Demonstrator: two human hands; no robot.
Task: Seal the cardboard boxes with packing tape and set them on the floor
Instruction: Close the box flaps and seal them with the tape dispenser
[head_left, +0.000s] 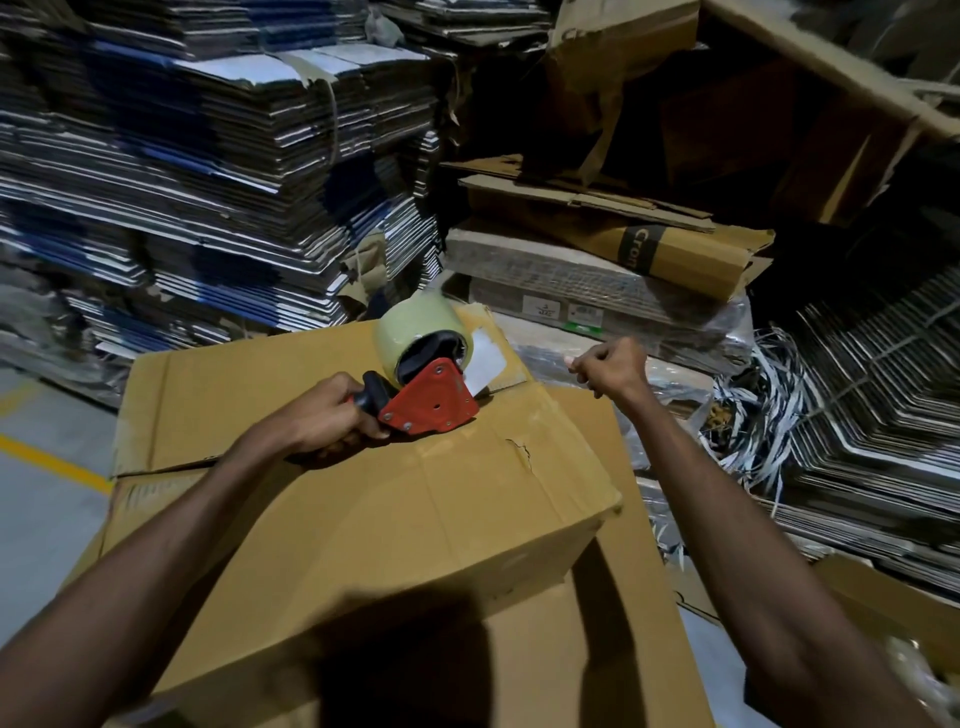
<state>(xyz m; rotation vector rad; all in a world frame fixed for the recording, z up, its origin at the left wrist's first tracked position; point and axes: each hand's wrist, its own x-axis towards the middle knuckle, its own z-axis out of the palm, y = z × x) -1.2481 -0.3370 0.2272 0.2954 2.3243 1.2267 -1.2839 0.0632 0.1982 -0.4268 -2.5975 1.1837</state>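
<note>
A large brown cardboard box (363, 519) fills the middle of the view, its top flaps closed and a small tear near the right side. My left hand (322, 415) grips the black handle of a red tape dispenser (431, 402), which carries a pale roll of packing tape (415, 332) and rests on the box top near its far edge. My right hand (610, 366) hovers beyond the box's far right corner with its fingers curled; whether it pinches a tape end I cannot tell. A second box (571, 665) lies under and in front of the first.
Tall stacks of flattened cartons (208, 182) rise at the left and back. Loose brown boxes (649, 244) and plastic-wrapped bundles (623, 312) lie at the right, beside shredded strips (753, 395). Grey floor with a yellow line (47, 462) shows at the left.
</note>
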